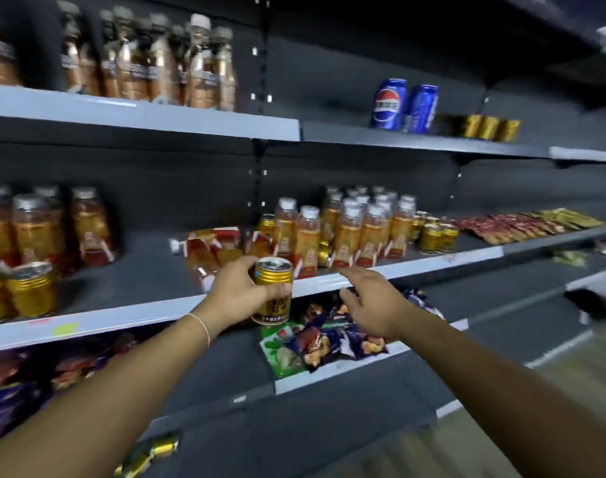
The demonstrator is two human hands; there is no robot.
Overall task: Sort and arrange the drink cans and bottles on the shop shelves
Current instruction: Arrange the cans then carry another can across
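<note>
My left hand (237,293) grips a gold drink can (273,294) upright in front of the middle shelf edge (149,313). My right hand (372,300) hovers just right of the can, fingers loosely spread, holding nothing. On the middle shelf stand several orange tea bottles (360,229), some fallen bottles (215,248) lying on their sides, and gold cans at the far left (25,291) and at the right (434,234). The upper shelf carries two blue cola cans (403,105), three gold cans (489,127) and several amber bottles (156,63).
Snack packets (332,339) fill the lower shelf under my hands, with more packets at the left (18,377). Flat red and gold sachets (522,225) lie on the middle shelf at the right. A gold can (149,453) lies at the bottom. Dark shelf backing runs behind everything.
</note>
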